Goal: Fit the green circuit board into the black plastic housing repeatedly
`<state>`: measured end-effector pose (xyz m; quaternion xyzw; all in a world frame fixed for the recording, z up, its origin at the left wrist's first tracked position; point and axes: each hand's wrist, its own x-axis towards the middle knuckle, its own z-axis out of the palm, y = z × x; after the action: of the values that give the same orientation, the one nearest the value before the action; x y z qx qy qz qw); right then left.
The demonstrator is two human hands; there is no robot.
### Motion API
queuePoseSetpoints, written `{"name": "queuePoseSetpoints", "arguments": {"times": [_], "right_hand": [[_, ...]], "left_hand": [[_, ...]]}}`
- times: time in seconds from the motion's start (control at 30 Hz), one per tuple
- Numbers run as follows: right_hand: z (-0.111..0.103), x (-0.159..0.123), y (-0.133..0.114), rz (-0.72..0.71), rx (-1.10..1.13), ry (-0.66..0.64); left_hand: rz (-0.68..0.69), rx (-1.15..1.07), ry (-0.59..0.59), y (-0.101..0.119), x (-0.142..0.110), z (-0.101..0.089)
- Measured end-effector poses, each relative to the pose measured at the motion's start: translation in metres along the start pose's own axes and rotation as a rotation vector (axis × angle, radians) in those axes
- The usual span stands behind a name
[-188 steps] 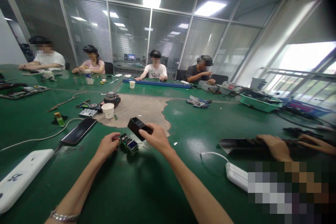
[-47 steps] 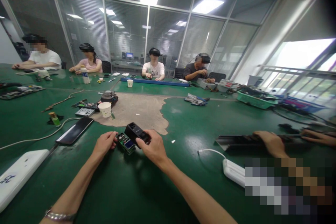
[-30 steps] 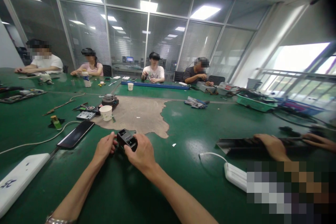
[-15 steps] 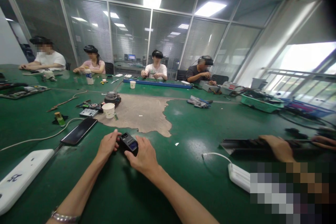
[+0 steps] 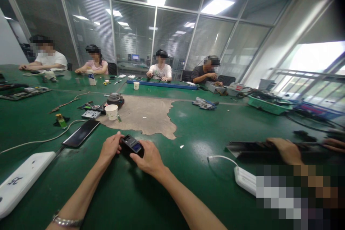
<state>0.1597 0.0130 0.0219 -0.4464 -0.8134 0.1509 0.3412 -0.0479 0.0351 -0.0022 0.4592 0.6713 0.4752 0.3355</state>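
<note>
A small black handheld device (image 5: pixel 133 145) with a little bluish screen and a few buttons is between my hands, over the green table. My right hand (image 5: pixel 150 158) grips its right end, thumb on the near side and fingers around the far side. At the opposite end, my left hand (image 5: pixel 112 146) has its fingers bent together against the device's edge. Part of the casing is hidden by my fingers. Left of my hands lies a black smartphone (image 5: pixel 81 134). A paper cup (image 5: pixel 111 112) stands beyond them.
A white power bank (image 5: pixel 25 178) lies at the near left, another white block with a cable (image 5: pixel 245 179) at the right. Beside it a co-worker's hand (image 5: pixel 285 150) rests on a long dark part (image 5: pixel 250 150). Several people sit across the table (image 5: pixel 194 194). A green basket (image 5: pixel 269 105) holds cables.
My right hand has shifted slightly right, its thumb now closer along the device's near edge. The device has turned or slid very slightly; my left hand stays nearly still.
</note>
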Motion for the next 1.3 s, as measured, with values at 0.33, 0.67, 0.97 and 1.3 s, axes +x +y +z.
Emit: {"name": "queuePoseSetpoints", "arguments": {"times": [0.33,0.67,0.97,1.3], "right_hand": [[-0.009,0.002,-0.012,0.006,0.052,0.157],[-0.062,0.025,0.024,0.157,0.089,0.082],[-0.056,-0.008,0.066,0.163,-0.038,0.027],[-0.045,-0.015,0.074,0.120,-0.087,0.105]], "left_hand": [[-0.031,0.010,0.027,0.008,-0.005,0.000],[0.038,0.050,-0.097,0.001,-0.002,0.001],[0.045,0.063,-0.101,0.006,-0.005,0.000],[0.032,0.057,-0.115,0.003,-0.004,0.001]]}}
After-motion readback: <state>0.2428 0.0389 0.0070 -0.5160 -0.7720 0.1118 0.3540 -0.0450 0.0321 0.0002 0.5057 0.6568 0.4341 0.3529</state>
